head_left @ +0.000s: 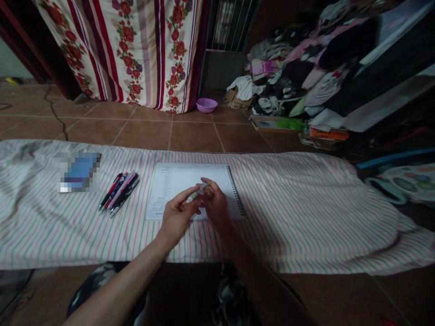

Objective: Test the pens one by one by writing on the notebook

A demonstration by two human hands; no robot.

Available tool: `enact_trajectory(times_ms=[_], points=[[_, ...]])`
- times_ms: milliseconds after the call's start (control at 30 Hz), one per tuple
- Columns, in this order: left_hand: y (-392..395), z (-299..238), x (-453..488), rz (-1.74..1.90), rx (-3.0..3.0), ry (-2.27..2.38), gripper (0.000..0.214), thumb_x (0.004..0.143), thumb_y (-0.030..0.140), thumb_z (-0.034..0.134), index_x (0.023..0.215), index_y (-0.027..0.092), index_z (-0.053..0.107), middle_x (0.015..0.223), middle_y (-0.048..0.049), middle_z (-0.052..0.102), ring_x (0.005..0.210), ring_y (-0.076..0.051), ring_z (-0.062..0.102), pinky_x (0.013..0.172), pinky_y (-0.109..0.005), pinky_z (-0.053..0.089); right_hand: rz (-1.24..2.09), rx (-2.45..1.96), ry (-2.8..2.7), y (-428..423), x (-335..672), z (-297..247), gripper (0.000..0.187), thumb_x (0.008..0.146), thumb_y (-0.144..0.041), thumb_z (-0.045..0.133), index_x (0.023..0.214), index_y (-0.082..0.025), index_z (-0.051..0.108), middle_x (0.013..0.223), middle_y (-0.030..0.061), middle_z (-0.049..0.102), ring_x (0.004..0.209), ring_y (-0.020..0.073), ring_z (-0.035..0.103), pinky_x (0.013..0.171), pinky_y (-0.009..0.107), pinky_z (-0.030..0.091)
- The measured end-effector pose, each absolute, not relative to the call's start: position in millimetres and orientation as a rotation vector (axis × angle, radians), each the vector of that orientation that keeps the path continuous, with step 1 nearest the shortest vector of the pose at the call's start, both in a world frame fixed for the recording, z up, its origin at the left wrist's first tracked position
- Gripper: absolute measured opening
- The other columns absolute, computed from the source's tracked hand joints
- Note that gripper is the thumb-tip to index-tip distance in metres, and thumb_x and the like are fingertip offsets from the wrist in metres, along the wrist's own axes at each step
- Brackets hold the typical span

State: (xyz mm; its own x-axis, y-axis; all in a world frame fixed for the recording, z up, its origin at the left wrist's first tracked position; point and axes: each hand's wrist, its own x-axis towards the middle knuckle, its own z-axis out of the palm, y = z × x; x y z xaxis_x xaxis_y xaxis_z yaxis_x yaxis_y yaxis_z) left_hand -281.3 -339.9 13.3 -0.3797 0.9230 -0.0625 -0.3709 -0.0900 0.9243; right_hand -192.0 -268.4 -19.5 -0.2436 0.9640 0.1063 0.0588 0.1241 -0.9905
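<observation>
Both my hands meet over a spiral-bound notebook [176, 179] that lies open on a striped cloth [306, 208]. My left hand [175, 217] and my right hand [214, 203] pinch the two ends of a small pale green pen [196, 194] and hold it just above the page. Several more pens [119, 194] lie side by side on the cloth to the left of the notebook.
A blurred blue item [79, 172] rests on the cloth at the far left. Beyond the cloth is brown tiled floor with a purple bowl [206, 105], a floral curtain [136, 50], and a heap of clothes and boxes [306, 72] at the right.
</observation>
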Motion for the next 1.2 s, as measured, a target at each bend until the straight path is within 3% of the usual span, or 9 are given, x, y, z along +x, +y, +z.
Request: enact_trajectory(times_ms=[67,133,200,367,667,767,900,1067,1200], points=[[-346,13,-280,1.616,0.852,1.219,0.038,0.069,0.016,0.069,0.107,0.019,0.066,0.096,-0.0072,0.069,0.065,-0.011,0.061,0.062,-0.021,0.048,1.26,-1.055,-1.495,-269,-189,-14,0.036,0.075,-0.043,0.055,0.103,-0.021,0.058,0.085,0.0037,0.068,0.067,0.0155,0.063,0.058,0.026,0.05],[-352,9,-279,1.597,0.985,1.217,0.052,0.073,0.017,0.066,0.123,0.023,0.054,0.098,-0.0068,0.068,0.077,-0.014,0.063,0.07,-0.023,0.049,1.331,-1.054,-1.374,-267,-186,-7,0.034,0.075,-0.045,0.056,0.097,-0.019,0.06,0.075,0.002,0.066,0.061,0.0132,0.06,0.054,0.024,0.048],[-356,4,-280,1.57,1.121,1.209,0.056,0.076,0.02,0.062,0.13,0.023,0.046,0.097,-0.0065,0.067,0.074,-0.014,0.063,0.068,-0.025,0.05,1.513,-1.023,-1.126,-263,-184,-2,0.033,0.076,-0.045,0.056,0.092,-0.017,0.06,0.065,-0.0001,0.063,0.051,0.0095,0.054,0.047,0.02,0.043],[-356,-2,-287,1.348,1.198,1.459,0.033,0.085,0.029,0.047,0.114,0.016,0.056,0.091,-0.007,0.066,0.07,-0.013,0.063,0.061,-0.025,0.05,1.925,-0.783,-0.609,-253,-178,2,0.023,0.076,-0.035,0.06,0.081,-0.013,0.061,0.048,-0.0066,0.048,0.037,0.0022,0.034,0.034,0.014,0.025],[-353,-14,-289,1.26,1.284,1.543,0.029,0.085,0.03,0.048,0.105,0.017,0.063,0.089,-0.0076,0.069,0.071,-0.015,0.063,0.066,-0.028,0.051,2.092,-0.719,-0.5,-253,-174,-1,0.018,0.075,-0.031,0.06,0.073,-0.012,0.061,0.049,-0.0062,0.045,0.039,0.0019,0.033,0.036,0.013,0.025],[-352,-10,-288,1.309,1.177,1.503,0.028,0.083,0.033,0.052,0.103,0.017,0.063,0.086,-0.0068,0.068,0.068,-0.014,0.062,0.063,-0.026,0.05,1.89,-0.857,-0.764,-255,-177,-4,0.022,0.076,-0.036,0.058,0.078,-0.014,0.062,0.053,-0.0054,0.048,0.041,0.0033,0.037,0.037,0.015,0.027],[-349,2,-291,1.49,0.93,1.307,0.037,0.078,0.036,0.059,0.11,0.016,0.056,0.076,-0.0032,0.064,0.062,-0.013,0.06,0.051,-0.023,0.046,1.31,-1.06,-1.415,-260,-182,-14,0.029,0.081,-0.039,0.052,0.095,-0.016,0.062,0.065,0.0002,0.06,0.052,0.009,0.052,0.048,0.02,0.042],[-350,8,-290,1.428,0.97,1.033,0.047,0.076,0.033,0.064,0.119,0.018,0.052,0.078,-0.0026,0.063,0.064,-0.014,0.061,0.056,-0.025,0.046,0.924,-0.958,-1.805,-264,-182,-26,0.03,0.087,-0.035,0.04,0.106,-0.019,0.058,0.075,0.0032,0.065,0.06,0.014,0.061,0.058,0.027,0.05],[-352,5,-286,1.406,0.981,0.95,0.05,0.073,0.031,0.066,0.121,0.019,0.054,0.076,-0.0017,0.063,0.064,-0.014,0.061,0.057,-0.025,0.047,0.703,-0.857,-2.038,-262,-176,-27,0.034,0.087,-0.031,0.041,0.115,-0.017,0.052,0.091,0.0091,0.066,0.082,0.0205,0.064,0.072,0.032,0.052]])
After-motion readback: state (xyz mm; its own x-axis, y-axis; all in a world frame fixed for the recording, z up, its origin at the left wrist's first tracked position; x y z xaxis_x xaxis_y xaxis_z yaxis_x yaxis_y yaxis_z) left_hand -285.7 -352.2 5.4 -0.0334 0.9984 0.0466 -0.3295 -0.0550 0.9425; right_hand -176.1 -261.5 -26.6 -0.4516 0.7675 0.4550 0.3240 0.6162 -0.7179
